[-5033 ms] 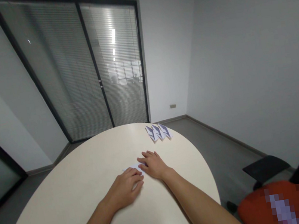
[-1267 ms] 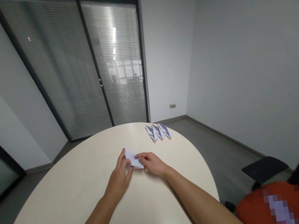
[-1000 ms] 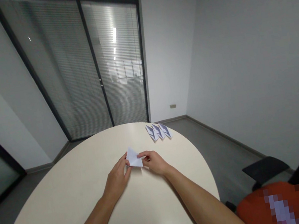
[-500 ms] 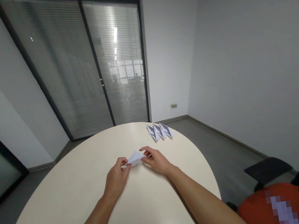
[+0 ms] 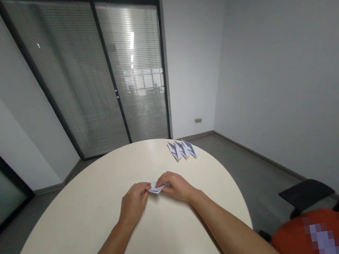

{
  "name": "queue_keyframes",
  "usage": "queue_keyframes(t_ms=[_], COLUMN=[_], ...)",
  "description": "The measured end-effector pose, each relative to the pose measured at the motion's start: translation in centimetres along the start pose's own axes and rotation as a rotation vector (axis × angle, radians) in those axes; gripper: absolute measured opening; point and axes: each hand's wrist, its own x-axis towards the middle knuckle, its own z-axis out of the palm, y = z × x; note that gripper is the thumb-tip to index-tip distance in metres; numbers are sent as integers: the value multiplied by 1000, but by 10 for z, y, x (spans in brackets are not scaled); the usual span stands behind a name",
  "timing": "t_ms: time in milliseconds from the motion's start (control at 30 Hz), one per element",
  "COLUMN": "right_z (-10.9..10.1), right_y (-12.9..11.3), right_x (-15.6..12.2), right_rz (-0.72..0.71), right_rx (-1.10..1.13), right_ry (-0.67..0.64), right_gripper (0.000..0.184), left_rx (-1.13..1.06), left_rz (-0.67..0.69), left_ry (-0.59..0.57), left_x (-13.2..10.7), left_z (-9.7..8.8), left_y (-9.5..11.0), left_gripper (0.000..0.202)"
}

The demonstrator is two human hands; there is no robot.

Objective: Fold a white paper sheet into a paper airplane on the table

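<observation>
A small folded piece of white paper [image 5: 155,188] lies low over the cream oval table [image 5: 85,226], near its middle. My left hand [image 5: 133,201] pinches its left end with curled fingers. From the other side, my right hand [image 5: 176,186] grips its right end, fingers bent over it. The two hands almost touch each other. Most of the paper is hidden between the fingertips.
Three folded paper pieces [image 5: 182,149] lie in a row near the table's far right edge. An orange and black chair [image 5: 325,218] stands at the lower right. Glass sliding doors with blinds [image 5: 100,78] fill the far wall.
The paper was pressed flat under both hands, then lifted and turned between the fingers. In the last half second it came back down close to the table, with the hands drawn closer together.
</observation>
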Motion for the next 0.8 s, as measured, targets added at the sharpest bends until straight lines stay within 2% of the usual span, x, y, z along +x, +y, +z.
queue_keyframes(t_ms=[67,233,333,500,567,700,800], right_z=[0,0,1,6,10,19,22], right_y=[2,3,0,-10,-11,-6,-3], right_x=[-1,-4,-3,-1,-2,-5,-6], right_rz=[-6,5,6,109,97,143,199], right_rx=[-57,-185,-216,-239,-257,-299,-279], right_ry=[-42,-164,-191,-133,-158,-280,-336], right_gripper=[19,46,48,37,41,57,60], left_rx=[20,67,91,116,122,159,204], left_rz=[2,-15,-19,-4,9,9,-4], left_ry=[-28,-145,-206,-121,-83,-90,-129], left_x=[-1,-2,-3,-4,-5,-7,-7], left_z=[1,4,5,9,13,23,27], left_y=[-2,-5,-3,6,6,2,1], left_gripper=[24,38,42,24,21,31,40])
